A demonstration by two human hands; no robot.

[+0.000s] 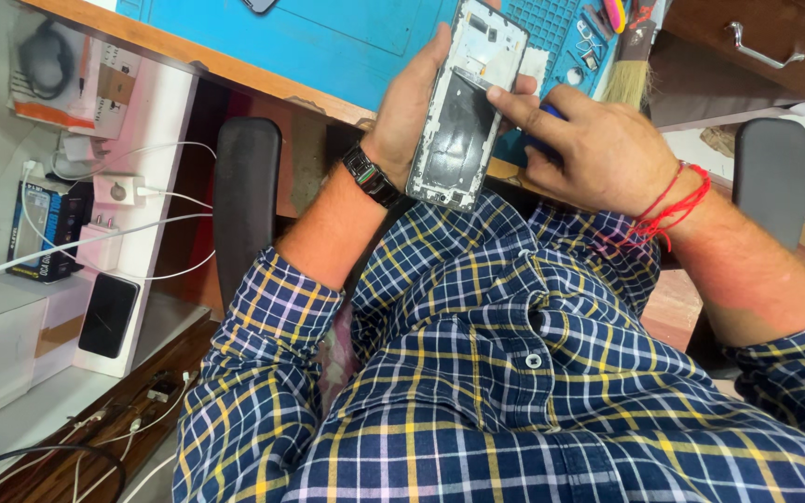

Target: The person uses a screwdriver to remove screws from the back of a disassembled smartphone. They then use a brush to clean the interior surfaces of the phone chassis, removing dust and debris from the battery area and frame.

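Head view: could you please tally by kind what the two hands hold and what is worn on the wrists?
Opened phone, held in the left hand: 1
Blue-handled tool, in the right hand: 1
Black wristwatch, left wrist: 1
Red thread band, right wrist: 1
Total: 4
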